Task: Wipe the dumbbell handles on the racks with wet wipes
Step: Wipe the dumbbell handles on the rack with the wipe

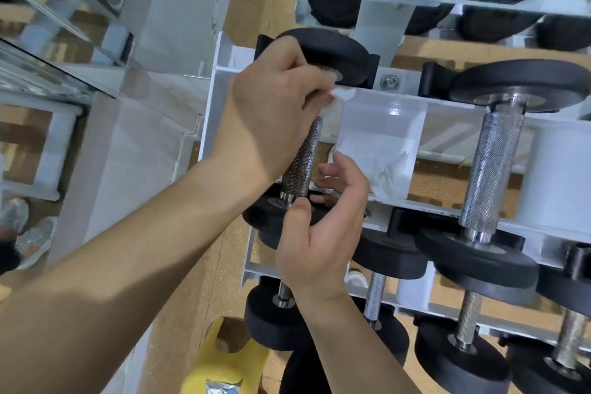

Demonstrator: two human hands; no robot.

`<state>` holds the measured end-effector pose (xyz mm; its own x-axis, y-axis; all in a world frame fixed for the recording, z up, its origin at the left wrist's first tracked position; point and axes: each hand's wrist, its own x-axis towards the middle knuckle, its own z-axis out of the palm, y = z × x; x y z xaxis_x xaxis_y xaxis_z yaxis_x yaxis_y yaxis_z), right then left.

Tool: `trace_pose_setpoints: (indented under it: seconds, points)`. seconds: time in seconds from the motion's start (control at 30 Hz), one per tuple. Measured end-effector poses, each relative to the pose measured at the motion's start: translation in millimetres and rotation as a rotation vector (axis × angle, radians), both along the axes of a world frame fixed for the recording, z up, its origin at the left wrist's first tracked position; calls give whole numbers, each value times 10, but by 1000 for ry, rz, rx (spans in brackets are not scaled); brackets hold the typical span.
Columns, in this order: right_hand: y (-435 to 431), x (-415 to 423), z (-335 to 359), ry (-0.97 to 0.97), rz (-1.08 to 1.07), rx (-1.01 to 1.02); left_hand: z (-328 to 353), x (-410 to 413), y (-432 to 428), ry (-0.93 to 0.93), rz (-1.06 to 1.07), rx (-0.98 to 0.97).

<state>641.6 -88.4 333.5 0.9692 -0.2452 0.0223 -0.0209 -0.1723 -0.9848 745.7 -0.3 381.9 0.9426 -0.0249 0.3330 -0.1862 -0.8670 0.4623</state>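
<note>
On the middle tier of the white rack (383, 105), at its left end, I've got the dumbbell (332, 51) I'm working on, lying in its cradles with the knurled handle (302, 157) running away from me. My left hand (271, 105) is up at the far end of that handle, right against the black head. Its grip is clamped on a wet wipe (343, 95): fingers pinched together, a white corner of the wipe poking out to the right. Most of the wipe is hidden under the fingers, so I can't tell how much of it is wrapped round the bar.

My right hand (319, 233) is down at the near end. Its grip is apart, fingers loosely curved just beside the handle and holding nothing, thumb tip up near the steel collar.

Further right on the same tier sits a second dumbbell (492, 163), bright knurled handle, well apart from both hands. Between the two dumbbells, a crumpled white sheet (388, 173) lies on a white panel. More black dumbbells fill the tiers above and below, over a cork-coloured floor (256, 3). Mirror panels (48, 25) are off to my left, and something yellow (224, 358) is at the bottom edge.
</note>
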Motion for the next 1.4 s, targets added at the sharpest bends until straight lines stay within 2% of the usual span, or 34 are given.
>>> trace_pose_setpoints:
  seconds: [0.07, 0.2, 0.27, 0.33, 0.5, 0.63, 0.8, 0.9, 0.93, 0.97, 1.03, 1.23, 1.4]
  points:
    - [-4, 4, -3, -2, -1, 2, 50, -128, 52, 89, -64, 34]
    - [7, -4, -7, -9, -25, 8, 198, -430, 172, 487, -289, 117]
    - [10, -8, -11, -13, -41, 14, 245, -470, 222, 587, -349, 110]
    - [8, -14, -19, -29, -47, 9, 249, -452, 225, 559, -390, 140]
    - [21, -27, -47, -68, -79, 48, 138, -257, 33, 264, -405, 363]
    - [64, -35, -32, -65, -97, 65, 141, 94, -131, 142, -267, 486]
    - [67, -25, -49, -71, -93, 54, 187, 94, -202, 194, -208, 552]
    - [51, -19, -53, -81, -85, 58, 254, -128, -85, 544, -290, 541]
    - [46, -14, -59, -79, -85, 57, 286, -232, -8, 628, -341, 487]
    - [40, -8, -61, -77, -84, 54, 303, -332, 69, 620, -383, 361]
    - [40, -7, -65, -81, -83, 45, 248, -460, 213, 493, -364, 171]
    - [51, -18, -84, -86, -104, 50, -74, -288, 200, 143, -83, -134]
    - [81, -9, -52, -83, -127, 53, -99, 9, 86, 91, 223, -456]
